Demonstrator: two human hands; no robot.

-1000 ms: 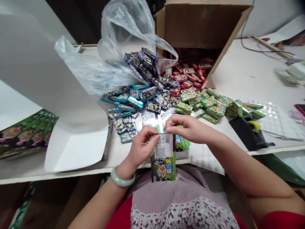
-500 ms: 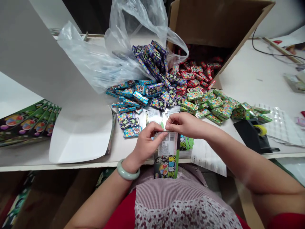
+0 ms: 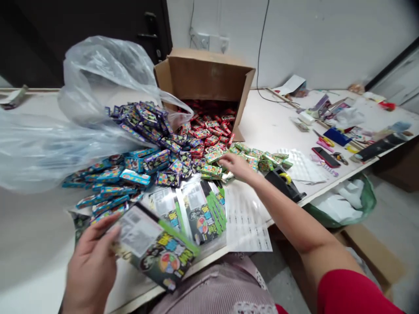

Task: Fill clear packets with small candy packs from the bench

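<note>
On the white workbench [image 3: 271, 117], small candy boxes spill from a cardboard carton [image 3: 204, 74] in a bright heap [image 3: 170, 148], a tape dispenser [image 3: 279, 181] standing beyond. The hands have parted: the left hand [image 3: 90, 266] grips a flat printed green packet [image 3: 157, 248] above the bench edge, while the open, empty right hand [image 3: 237, 168] reaches just over the green boxes [image 3: 211, 170]

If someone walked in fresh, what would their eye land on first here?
First, the heap of small, bright boxes in blue, purple, red and green mid-table, spilling from a cardboard carton beside a clear plastic bag. Nearest the viewer, the left hand holds a green-edged printed packet, while the right hand reaches out beside the green boxes.
</note>
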